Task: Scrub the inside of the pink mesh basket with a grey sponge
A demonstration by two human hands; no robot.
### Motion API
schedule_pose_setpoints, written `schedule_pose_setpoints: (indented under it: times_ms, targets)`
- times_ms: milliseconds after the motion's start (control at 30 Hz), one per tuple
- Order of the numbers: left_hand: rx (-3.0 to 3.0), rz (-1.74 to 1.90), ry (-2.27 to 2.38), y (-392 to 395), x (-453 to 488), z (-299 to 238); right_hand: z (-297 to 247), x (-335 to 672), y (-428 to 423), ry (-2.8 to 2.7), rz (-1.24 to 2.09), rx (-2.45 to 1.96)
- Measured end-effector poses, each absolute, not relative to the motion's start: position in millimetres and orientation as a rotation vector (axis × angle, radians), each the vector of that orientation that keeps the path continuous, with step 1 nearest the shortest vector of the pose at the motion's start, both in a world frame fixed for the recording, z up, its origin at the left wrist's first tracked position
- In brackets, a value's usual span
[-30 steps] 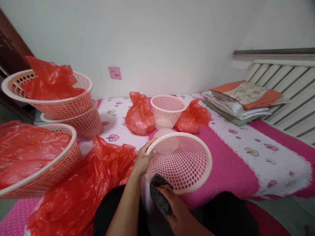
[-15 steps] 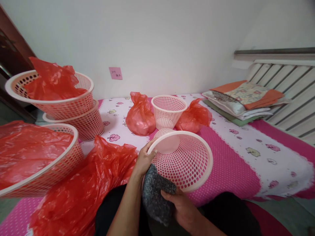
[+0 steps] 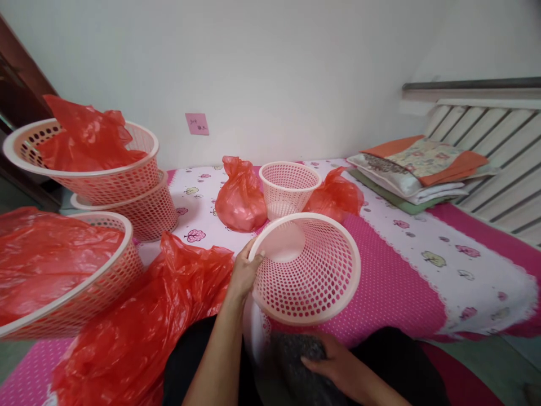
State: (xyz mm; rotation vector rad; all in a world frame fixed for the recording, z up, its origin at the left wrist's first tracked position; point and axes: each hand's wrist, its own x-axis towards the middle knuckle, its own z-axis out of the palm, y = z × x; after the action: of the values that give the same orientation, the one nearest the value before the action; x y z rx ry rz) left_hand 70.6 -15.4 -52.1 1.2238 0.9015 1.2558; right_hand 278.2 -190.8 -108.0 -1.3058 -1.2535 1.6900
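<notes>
My left hand [image 3: 245, 272] grips the left rim of a pale pink plastic basket [image 3: 329, 270], which is tilted so its mouth faces me; nothing lies inside it. Below the basket, near my lap, my right hand [image 3: 332, 361] is closed on a dark grey fuzzy cloth [image 3: 296, 361], somewhat blurred and apart from the basket. Behind the held basket a similar small basket [image 3: 289, 177] stands upright on the bed. Tied red plastic bags [image 3: 240, 200] sit on either side of it.
On the left are two stacked larger baskets [image 3: 147, 217], the upper holding a red bag [image 3: 88, 141]. Nearer lies another basket [image 3: 122, 254] with red plastic. A loose red bag [image 3: 169, 299] spreads beside my left arm. Folded cushions and cloths [image 3: 422, 169] lie right, near a white railing [image 3: 486, 146].
My right hand has drawn the cloth down and right, away from the basket's rim. The held basket has tipped more toward me and shifted slightly left and up.
</notes>
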Motion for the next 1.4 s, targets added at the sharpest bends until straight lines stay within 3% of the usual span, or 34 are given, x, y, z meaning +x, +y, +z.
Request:
schedule_pose_setpoints:
  times_ms: [100,300,600,833,1133,1400]
  targets:
    - [1.227,1.256,0.903,-13,70,-55,-118,298,-202,-1.009,1.827,-1.302]
    - [1.23,1.23,0.878,-14,70,-52,-116,322,-208,-0.478,1.71,-1.413]
    - [1.29,1.228,0.753,-14,71,-60,-128,300,-200,-0.208,1.771,-1.246]
    - [1.374,1.141,0.812,-15,78,-63,-137,274,-199,-0.201,1.946,-1.189]
    - [1.4,0.468,0.918,-25,65,-66,-124,258,-180,-0.199,1.915,-1.081]
    - [1.417,0.558,0.966,-24,77,-70,-98,264,-188,-0.479,1.934,-1.109]
